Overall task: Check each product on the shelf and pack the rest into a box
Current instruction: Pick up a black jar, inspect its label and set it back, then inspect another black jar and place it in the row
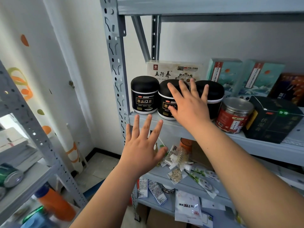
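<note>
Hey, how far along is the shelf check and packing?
Done: nothing looks packed; the black jars, red-labelled jar and boxes all sit on the shelf. In hand: the right hand reaches open at the middle black jar; the left hand holds nothing. Left: checking and boxing everything.

Single view, head-worn, wide-angle. Faces forward at the shelf (116, 63) from close range, about level with the jars (144, 94), looking down on the lower tiers. Arms enter from the near edge. Second rack (24, 112) left, wall (74, 46) far.
</note>
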The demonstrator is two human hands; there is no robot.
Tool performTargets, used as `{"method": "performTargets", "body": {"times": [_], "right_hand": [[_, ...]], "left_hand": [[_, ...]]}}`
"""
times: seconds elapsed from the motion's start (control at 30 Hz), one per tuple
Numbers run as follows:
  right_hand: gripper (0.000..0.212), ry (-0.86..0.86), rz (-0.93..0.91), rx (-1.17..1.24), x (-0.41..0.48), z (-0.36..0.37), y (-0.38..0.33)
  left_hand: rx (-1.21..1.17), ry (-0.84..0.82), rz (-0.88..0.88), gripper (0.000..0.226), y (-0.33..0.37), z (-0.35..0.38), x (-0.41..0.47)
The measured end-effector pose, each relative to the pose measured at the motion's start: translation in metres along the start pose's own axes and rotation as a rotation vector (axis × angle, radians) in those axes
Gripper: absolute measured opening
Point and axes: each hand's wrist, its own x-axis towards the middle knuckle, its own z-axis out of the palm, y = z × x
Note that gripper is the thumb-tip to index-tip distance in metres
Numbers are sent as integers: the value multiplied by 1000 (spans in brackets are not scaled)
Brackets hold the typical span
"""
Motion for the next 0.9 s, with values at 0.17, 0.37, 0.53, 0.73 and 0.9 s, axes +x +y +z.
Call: {"method": "performTargets", "body": {"times": [0.17, 0.37, 0.53, 0.73, 0.9], "right_hand": [[87, -49, -6, -33, 2, -2, 0], [98, -69, 23, -68, -31, -11, 35], [100, -74, 176, -115, -63, -25, 89], [76, -230, 204, -133, -73, -39, 131], [63, -192, 145, -83, -74, -39, 138]], "left_hand": [[-15, -48, 21, 81, 10, -2, -2], [-20, -58, 64, 83, 28, -6, 6], [-30, 60, 154, 84, 50, -19, 33], [-94, 65, 162, 87, 91, -67, 105], [-20, -84, 162, 90, 120, -86, 179]]}}
